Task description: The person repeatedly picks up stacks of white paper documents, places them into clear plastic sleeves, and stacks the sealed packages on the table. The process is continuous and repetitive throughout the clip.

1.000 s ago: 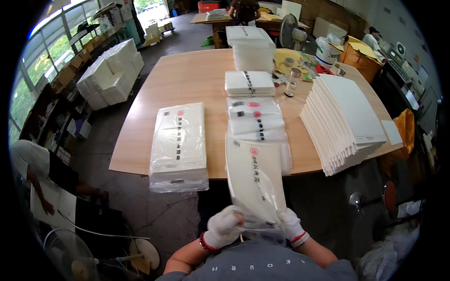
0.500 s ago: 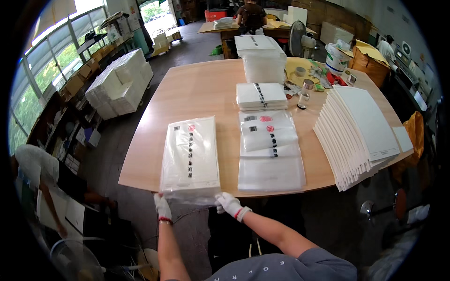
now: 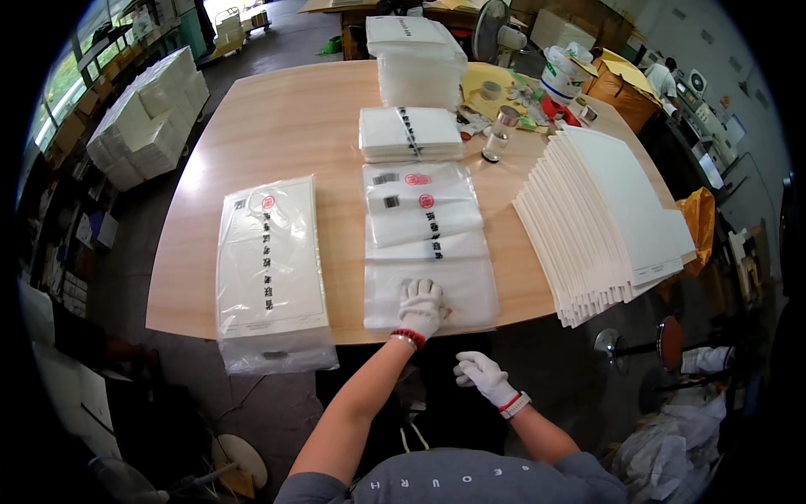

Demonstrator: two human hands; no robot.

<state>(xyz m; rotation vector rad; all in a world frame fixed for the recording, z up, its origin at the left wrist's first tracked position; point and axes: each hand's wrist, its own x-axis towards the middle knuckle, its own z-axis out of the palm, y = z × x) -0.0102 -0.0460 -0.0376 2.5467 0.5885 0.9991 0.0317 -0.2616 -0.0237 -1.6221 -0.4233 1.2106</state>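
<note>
My left hand [image 3: 421, 307], in a white knit glove with a red cuff, rests on the near part of a stack of clear printed plastic bags [image 3: 390, 298]. Its fingers point away from me and lie on the plastic, open. Off the table's front edge hovers my gloved right hand [image 3: 485, 375], fingers loosely bent and apart, nothing seen in them. Left of the bags lies a bagged stack of white sheets [image 3: 273, 260], its plastic end hanging over the table edge. A fanned stack of white paperboard sheets [image 3: 588, 218] stands at the right.
Behind the bags lie a smaller bagged pile [image 3: 410, 134] and a tall pile of filled bags [image 3: 417, 71]. A glass bottle [image 3: 501, 134], a white bucket [image 3: 561, 76] and clutter sit at the back right of the wooden table [image 3: 252, 126]. A stool [image 3: 669, 343] stands right, a fan [image 3: 487, 34] behind.
Both hands have let go of the bagged stack at the left. My left hand has moved right onto the flat plastic bags; my right hand has drawn back off the table. The view has shifted right.
</note>
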